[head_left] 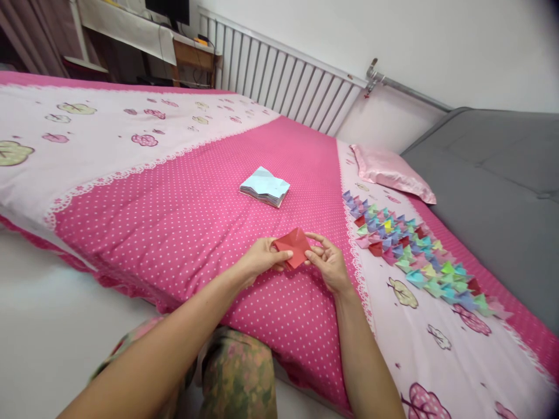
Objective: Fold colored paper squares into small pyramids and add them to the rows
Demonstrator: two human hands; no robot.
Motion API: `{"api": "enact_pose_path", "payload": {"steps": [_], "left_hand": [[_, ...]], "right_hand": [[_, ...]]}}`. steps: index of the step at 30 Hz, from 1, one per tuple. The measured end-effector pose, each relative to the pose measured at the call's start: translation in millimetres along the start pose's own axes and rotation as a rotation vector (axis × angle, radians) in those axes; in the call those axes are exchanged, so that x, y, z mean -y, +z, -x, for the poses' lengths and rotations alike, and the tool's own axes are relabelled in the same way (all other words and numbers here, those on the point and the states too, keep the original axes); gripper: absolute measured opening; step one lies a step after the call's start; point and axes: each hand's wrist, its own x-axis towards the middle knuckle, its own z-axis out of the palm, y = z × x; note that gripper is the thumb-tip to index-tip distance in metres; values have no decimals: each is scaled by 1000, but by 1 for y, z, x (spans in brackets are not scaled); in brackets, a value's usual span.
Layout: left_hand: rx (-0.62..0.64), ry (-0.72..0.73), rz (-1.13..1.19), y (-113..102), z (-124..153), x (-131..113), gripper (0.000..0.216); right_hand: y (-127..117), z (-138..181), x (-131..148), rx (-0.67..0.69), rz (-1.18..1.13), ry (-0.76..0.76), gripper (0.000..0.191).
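The paper (296, 243) is pinched left and right by left hand (260, 258) and right hand (331, 265); it could be torn by uneven pulling.

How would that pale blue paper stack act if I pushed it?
The stack might slide apart, since many thin layers show along its edge. Its top surface dips and rises, so the sheets are probably bendy. Lying low on the bedspread, it seems unlikely to tip.

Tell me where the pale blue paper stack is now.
In the head view, the pale blue paper stack lies just left of centre on the pink polka-dot bedspread, beyond the red folded paper in the left hand and right hand.
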Motion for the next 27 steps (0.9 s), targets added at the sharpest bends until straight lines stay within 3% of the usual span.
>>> {"api": "enact_pose_path", "payload": {"steps": [4, 9, 18, 27], "left_hand": [[-8, 49, 50, 2, -1, 3, 41], [-156, 84, 73, 6, -1, 3, 39], [-147, 104, 157, 5, -4, 5, 27], [-155, 52, 120, 7, -1, 0, 29]], "right_hand": [[3, 0, 0, -27, -8, -18, 44], [4, 2, 2, -46, -39, -27, 48], [5, 3, 5, -38, -52, -61, 59], [5, 1, 0, -56, 23, -114, 37]]}}
